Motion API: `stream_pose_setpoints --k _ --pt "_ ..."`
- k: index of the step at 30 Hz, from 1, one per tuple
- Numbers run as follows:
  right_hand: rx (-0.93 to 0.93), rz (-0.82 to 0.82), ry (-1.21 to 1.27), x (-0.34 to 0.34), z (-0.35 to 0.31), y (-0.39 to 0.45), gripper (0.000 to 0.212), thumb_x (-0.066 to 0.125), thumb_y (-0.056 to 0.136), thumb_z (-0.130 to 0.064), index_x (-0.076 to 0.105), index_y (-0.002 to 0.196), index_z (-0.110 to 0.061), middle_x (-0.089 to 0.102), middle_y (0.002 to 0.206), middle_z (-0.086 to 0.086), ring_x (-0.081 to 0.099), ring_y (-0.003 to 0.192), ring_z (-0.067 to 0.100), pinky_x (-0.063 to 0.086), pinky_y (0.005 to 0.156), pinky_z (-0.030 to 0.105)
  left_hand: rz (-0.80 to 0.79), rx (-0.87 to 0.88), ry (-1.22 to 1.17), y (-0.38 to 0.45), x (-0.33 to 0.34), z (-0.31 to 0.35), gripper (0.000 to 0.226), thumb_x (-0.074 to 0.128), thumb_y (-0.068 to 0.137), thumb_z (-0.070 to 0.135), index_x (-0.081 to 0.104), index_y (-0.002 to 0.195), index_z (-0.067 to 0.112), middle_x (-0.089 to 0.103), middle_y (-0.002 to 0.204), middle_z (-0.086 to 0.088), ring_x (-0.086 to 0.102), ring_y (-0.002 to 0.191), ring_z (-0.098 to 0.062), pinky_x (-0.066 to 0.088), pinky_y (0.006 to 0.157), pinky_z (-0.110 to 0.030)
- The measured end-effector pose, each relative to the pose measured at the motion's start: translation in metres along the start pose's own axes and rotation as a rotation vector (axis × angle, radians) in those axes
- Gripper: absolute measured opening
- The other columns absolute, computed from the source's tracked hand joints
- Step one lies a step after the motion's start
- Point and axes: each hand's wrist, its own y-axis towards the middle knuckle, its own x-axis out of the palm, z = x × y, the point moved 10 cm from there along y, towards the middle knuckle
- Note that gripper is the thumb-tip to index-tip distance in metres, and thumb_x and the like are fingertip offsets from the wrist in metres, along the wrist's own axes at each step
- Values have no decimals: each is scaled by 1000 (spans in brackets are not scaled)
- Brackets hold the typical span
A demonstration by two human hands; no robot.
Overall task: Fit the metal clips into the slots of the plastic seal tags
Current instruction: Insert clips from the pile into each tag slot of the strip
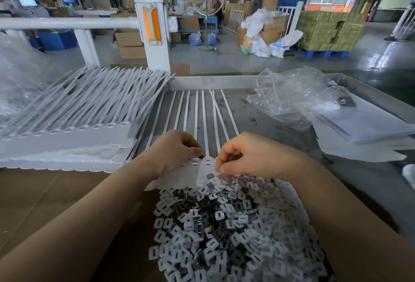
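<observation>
Slots point(208, 160) lie just up-left of my right hand point(253, 156), fingertips pinched, contents unclear; my left hand point(177, 149) presses the tag strip point(179, 177), tails pointing away.

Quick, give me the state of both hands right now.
Left hand: fingers curled shut, pinching down at the slot end of the strip of seal tags.
Right hand: fingertips pinched together above the pile of clips; anything held is too small to tell.

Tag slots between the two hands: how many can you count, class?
2: the left slot by the left hand, the right slot nearer the right hand. The hands may hide more.
</observation>
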Motion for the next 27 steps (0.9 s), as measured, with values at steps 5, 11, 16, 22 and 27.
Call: stream_pose_setpoints --k 5,11,16,22,27 --pt "-49 -120 40 11 -7 -3 18 83 77 -33 73 92 -30 71 84 0 59 66 3 50 67 25 -44 11 37 3 2 1 4 73 86 26 73 82 26 71 74 7 63 70 -9 45 62 -23" --pt "-64 -125 -23 16 -12 -1 17 83 79 -29 73 92 -29 70 80 -5 57 61 -3 46 57 14 -25 14 55 4 -2 0 4 75 84 27 73 80 27 71 73 6 64 71 -9 46 62 -23" --pt "-78 -118 -6 16 -15 -2 8 80 82 -28 75 88 -26 74 83 -4 67 74 11 58 71 29 -11 25 51 3 -3 0 6 76 83 28 73 78 27 71 71 8 64 69 -9 46 61 -23" --pt "-61 -118 42 13 -13 -3 4 74 87 -30 76 91 -29 75 82 -10 65 71 0 49 67 17 24 72 83 -3 -4 7 7 73 85 28 71 79 29 69 73 8 64 70 -9 47 60 -23" --pt "11 68 84 -5 -2 1 4 70 89 -31 73 86 -31 73 79 -15 59 58 -5 43 54 13 45 87 -58 -9 -9 12 8 71 87 21 70 81 26 70 74 5 64 71 -11 50 63 -26"
